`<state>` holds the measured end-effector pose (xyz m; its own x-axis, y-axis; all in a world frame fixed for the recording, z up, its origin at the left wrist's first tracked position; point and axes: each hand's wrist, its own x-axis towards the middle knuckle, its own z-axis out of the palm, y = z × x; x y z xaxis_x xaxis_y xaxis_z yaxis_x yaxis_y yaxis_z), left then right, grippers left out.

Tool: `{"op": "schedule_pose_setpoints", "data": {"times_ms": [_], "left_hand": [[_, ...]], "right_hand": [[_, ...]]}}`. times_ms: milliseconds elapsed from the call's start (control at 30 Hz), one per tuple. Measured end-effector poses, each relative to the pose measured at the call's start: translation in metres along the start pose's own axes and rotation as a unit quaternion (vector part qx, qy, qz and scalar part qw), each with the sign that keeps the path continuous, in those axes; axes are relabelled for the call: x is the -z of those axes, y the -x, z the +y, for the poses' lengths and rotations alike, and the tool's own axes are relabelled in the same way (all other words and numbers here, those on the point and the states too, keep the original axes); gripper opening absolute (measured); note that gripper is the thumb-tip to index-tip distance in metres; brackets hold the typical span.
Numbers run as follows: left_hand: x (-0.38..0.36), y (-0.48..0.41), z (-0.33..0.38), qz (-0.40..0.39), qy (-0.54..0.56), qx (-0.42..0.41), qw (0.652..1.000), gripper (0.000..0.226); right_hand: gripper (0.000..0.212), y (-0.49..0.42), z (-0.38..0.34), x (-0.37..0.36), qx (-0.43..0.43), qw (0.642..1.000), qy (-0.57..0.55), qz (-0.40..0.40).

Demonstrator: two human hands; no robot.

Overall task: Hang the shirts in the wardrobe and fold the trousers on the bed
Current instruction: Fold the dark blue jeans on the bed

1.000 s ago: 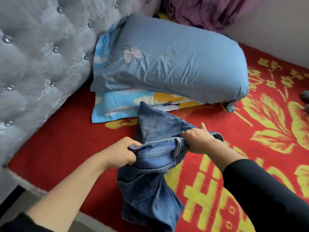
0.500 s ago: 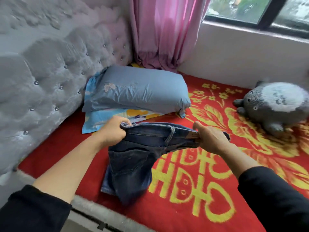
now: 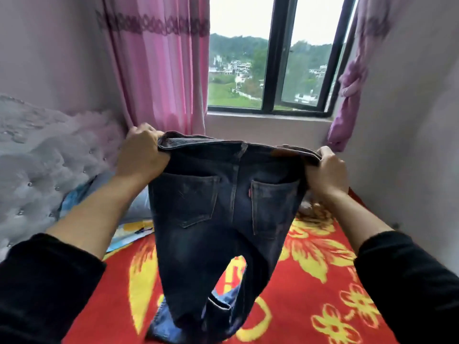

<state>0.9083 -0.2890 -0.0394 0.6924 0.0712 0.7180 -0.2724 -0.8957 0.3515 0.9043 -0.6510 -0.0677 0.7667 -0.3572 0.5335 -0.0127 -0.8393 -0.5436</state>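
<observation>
- The bed [image 3: 313,281], under its red and yellow blanket, carries no folded trousers that show, and no shirts or wardrobe are in view. I judge the task to be at an early stage.
- The window [image 3: 273,70] and pink curtain [image 3: 159,70] now fill the top of the view. Half a second ago the view was lower, on the grey headboard [image 3: 37,157] and the blue pillow [image 3: 139,204], which now sit at the left edge.
- The jeans [image 3: 223,219] hang in the air above the bed. The waistband is stretched level, the back pockets face the person, and the legs drop so that their ends lie crumpled on the blanket. They are shaken out but not yet folded. The fold itself is still to come, and so is the hanging of the shirts. Half a second ago they were held low and bunched just over the blanket; now they are raised to about sill height and spread flat.
- The left hand [image 3: 142,151] is clamped on the left end of the waistband, fingers curled over the edge. It is higher than before.
- The right hand [image 3: 327,170] grips the right end the same way, well apart from the left. The two are wider apart than before.
- The grey soft toy seen earlier no longer shows clearly beyond the jeans.
</observation>
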Motion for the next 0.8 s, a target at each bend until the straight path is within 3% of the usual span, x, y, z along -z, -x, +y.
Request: {"op": "schedule_pose_setpoints", "data": {"times_ms": [100,200,267,333,400,500,600,700,800], "left_hand": [[-0.003,-0.023,0.032,-0.031,-0.043,0.078,0.996,0.012],[-0.014,-0.043,0.071,-0.045,0.068,0.164,0.983,0.022],[-0.026,-0.051,0.1,-0.029,0.243,0.223,0.944,0.03],[-0.043,-0.058,0.126,-0.03,0.4,0.256,0.88,0.041],[-0.064,-0.066,0.143,-0.04,0.453,0.266,0.85,0.043],[-0.105,-0.083,0.162,-0.054,0.498,0.312,0.808,0.04],[-0.152,-0.104,0.17,-0.108,0.53,0.348,0.766,0.039],[-0.186,-0.132,0.173,-0.159,0.542,0.345,0.75,0.041],[-0.208,-0.16,0.178,-0.167,0.586,0.306,0.732,0.04]], "right_hand": [[0.021,-0.017,0.002,0.04,-0.069,0.991,-0.109,0.029],[0.029,-0.034,0.008,0.072,-0.072,0.994,-0.078,0.013],[0.039,-0.05,0.015,0.088,-0.12,0.983,-0.13,-0.041],[0.041,-0.067,0.02,0.095,-0.209,0.938,-0.256,-0.105],[0.04,-0.083,0.028,0.094,-0.248,0.902,-0.337,-0.109],[0.045,-0.113,0.053,0.077,-0.231,0.89,-0.382,-0.09],[0.04,-0.142,0.086,0.053,-0.214,0.911,-0.331,-0.123],[0.031,-0.18,0.107,0.029,-0.208,0.908,-0.337,-0.137],[0.043,-0.218,0.115,0.006,-0.175,0.909,-0.354,-0.132]]}}
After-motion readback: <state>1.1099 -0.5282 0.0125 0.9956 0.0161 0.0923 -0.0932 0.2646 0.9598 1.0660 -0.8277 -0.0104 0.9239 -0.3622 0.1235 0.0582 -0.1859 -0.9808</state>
